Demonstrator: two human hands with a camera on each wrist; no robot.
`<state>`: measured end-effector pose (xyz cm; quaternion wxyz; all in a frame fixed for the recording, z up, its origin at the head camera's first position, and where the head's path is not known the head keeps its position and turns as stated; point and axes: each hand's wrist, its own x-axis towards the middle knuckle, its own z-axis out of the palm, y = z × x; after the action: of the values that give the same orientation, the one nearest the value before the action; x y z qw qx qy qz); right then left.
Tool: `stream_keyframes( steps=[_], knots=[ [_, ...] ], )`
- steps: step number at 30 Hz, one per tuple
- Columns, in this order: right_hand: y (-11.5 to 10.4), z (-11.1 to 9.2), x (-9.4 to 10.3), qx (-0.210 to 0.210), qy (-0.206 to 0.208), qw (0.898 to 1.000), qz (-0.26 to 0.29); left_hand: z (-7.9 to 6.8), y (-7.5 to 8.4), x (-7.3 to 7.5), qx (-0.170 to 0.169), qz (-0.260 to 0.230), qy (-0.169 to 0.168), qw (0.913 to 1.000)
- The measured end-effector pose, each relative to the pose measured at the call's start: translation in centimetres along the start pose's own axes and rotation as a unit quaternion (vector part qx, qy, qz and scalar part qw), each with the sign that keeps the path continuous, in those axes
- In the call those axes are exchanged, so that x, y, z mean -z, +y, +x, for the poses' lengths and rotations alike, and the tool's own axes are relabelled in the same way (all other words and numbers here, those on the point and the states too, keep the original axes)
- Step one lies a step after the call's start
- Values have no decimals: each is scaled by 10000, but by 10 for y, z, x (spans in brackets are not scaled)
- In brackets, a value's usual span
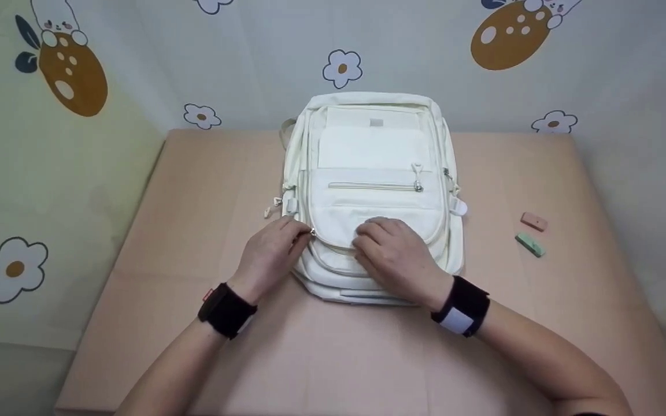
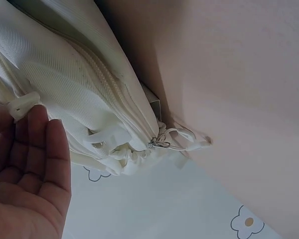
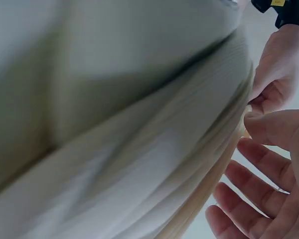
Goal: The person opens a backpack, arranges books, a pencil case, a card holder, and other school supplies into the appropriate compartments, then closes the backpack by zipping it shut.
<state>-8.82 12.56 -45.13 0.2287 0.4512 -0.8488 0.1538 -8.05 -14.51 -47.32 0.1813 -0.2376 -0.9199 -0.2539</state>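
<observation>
A cream backpack (image 1: 376,150) lies front side up on the table. My left hand (image 1: 275,245) is at the left side of its front pocket (image 1: 379,211), and thumb and fingers pinch a zipper pull there. In the left wrist view the pale pull tab (image 2: 24,105) shows between the fingertips. Over the lower part of the front pocket is my right hand (image 1: 396,257). Its fingers (image 3: 259,194) are spread and loosely bent along the bag's edge in the right wrist view, with the thumb close to the fabric.
Right of the backpack, a pink block (image 1: 534,221) and a green block (image 1: 529,245) lie on the tan table (image 1: 194,190). Another zipper pull with a cord loop (image 2: 184,139) hangs from the bag's side. A patterned curtain (image 1: 263,63) surrounds the table's back and sides.
</observation>
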Motion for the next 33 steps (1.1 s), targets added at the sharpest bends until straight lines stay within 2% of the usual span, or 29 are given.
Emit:
stream_keyframes(
  steps=[4, 8, 12, 15, 23, 33],
  knots=[
    [-10, 16, -6, 51, -206, 9997, -116, 0, 0, 0, 14, 1, 81, 10000],
    [-16, 26, -12, -25, -291, 9980, -566, 1, 0, 0, -54, -2, 156, 9999],
    [-18, 29, -17, -83, -474, 9937, -1012, 2, 1, 0, -155, -18, 168, 9997],
    [-18, 29, -18, -85, -669, 9914, -1120, 3, 1, 1, -132, -31, 98, 9999],
    [-19, 29, -19, -103, -867, 9899, -1115, 13, -5, 7, 168, -69, -84, 9998],
    [-21, 27, -21, -156, -1050, 9882, -1100, 38, -25, 7, 720, -184, -169, 9971]
  ],
)
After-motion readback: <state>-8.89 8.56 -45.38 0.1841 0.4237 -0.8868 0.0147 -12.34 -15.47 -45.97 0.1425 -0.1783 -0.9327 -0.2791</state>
